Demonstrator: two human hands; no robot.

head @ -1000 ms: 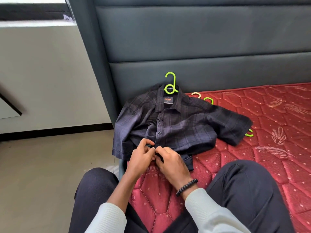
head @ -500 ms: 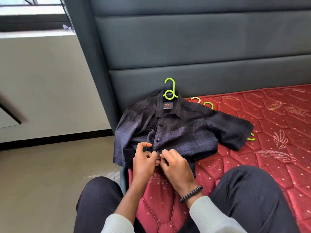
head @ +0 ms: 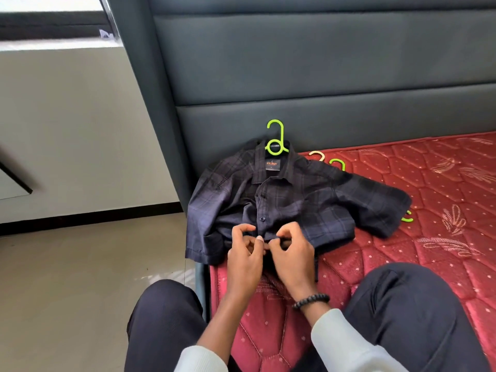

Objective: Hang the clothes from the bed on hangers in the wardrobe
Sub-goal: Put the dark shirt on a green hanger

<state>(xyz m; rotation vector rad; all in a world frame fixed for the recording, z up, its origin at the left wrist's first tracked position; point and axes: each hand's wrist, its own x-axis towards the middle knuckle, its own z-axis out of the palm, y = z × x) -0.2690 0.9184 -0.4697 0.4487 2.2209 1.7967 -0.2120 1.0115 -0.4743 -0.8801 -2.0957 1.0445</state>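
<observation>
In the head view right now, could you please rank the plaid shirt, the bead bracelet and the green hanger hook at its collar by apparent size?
1. Plaid shirt, by far the largest.
2. Bead bracelet and green hanger hook look about alike; the bracelet is nearer the camera, so I would not rank them.

Dark plaid short-sleeved shirt (head: pixel 308 202) lies face up at the mattress (head: pixel 442 189) corner nearest the headboard (head: pixel 295 63), collar toward the headboard, left sleeve draped over the mattress's side edge. Upper placket buttoned, one button visible mid-front; lower hem bunched up. Lime green hanger (head: pixel 277 139) sits inside the collar, hook sticking out upright against the headboard. Two more hanger hooks poke out from behind the right shoulder: one cream (head: pixel 318 155), one lime green (head: pixel 337 163). A lime green tip (head: pixel 407 217) shows beside the right sleeve.
</observation>
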